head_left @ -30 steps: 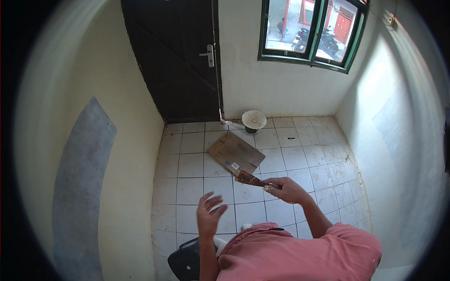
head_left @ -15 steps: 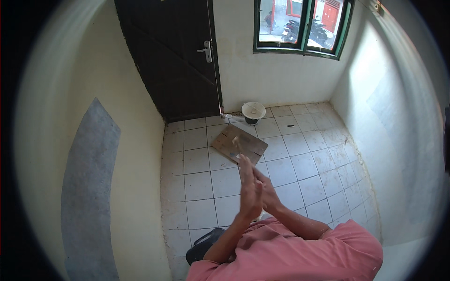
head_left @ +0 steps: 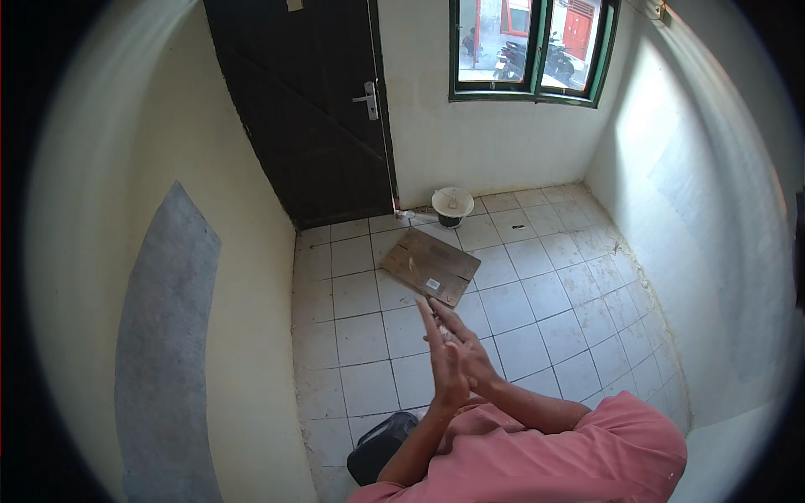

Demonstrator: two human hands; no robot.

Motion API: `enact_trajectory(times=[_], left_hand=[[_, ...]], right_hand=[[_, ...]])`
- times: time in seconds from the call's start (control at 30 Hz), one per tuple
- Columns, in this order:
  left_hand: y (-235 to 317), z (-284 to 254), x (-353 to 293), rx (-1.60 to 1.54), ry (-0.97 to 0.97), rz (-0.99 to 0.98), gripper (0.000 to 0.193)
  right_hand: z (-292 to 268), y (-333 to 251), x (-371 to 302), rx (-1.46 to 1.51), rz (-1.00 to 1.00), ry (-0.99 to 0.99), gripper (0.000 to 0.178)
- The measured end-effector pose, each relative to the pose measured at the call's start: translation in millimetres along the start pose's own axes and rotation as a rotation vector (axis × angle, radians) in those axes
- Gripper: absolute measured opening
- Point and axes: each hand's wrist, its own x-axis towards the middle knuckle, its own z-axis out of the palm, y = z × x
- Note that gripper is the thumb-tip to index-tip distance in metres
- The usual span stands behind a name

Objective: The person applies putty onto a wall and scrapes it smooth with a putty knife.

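My left hand [head_left: 444, 369] and my right hand [head_left: 476, 359] are raised in front of my body, palms facing each other and pressed together toward their bases. The fingers of both are stretched out, pointing away from me, with the tips slightly apart. A small whitish patch shows between the palms; whether it is a thing or just lit skin I cannot make out. Beyond the fingertips, a flat brown cardboard piece [head_left: 432, 265] with a small white label lies on the floor. Neither hand touches it.
A dark bucket with a pale top [head_left: 453, 204] stands by the far wall, beside the closed dark door [head_left: 302, 109]. A black case-like object [head_left: 381, 448] sits at my left. Above the white tiled floor [head_left: 360, 339] is a green-framed window [head_left: 527, 90]. Walls rise on both sides.
My hands have come slightly lower and nearer my body, and their fingertips have parted a little. The view has shifted a bit, showing more of the cardboard and its label.
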Motion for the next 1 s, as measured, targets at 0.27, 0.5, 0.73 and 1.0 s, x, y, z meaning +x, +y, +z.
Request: enact_trajectory(times=[0.27, 0.5, 0.73, 1.0], left_hand=[[6, -10, -17, -0.09, 0.036, -0.237, 0.077], [-1, 0, -24, -0.077, -0.062, -0.304, 0.093], [-3, -3, 15, -0.378, -0.069, -0.413, 0.061], [2, 2, -4, -0.167, -0.14, -0.434, 0.066]], right_hand=[[7, -1, 4, -0.343, -0.315, -0.106, 0.053], [-7, -4, 12, -0.065, -0.006, 0.055, 0.057], [-17, 22, 7, -0.183, -0.051, -0.007, 0.056], [-17, 0, 23, -0.029, 0.014, 0.051, 0.054]])
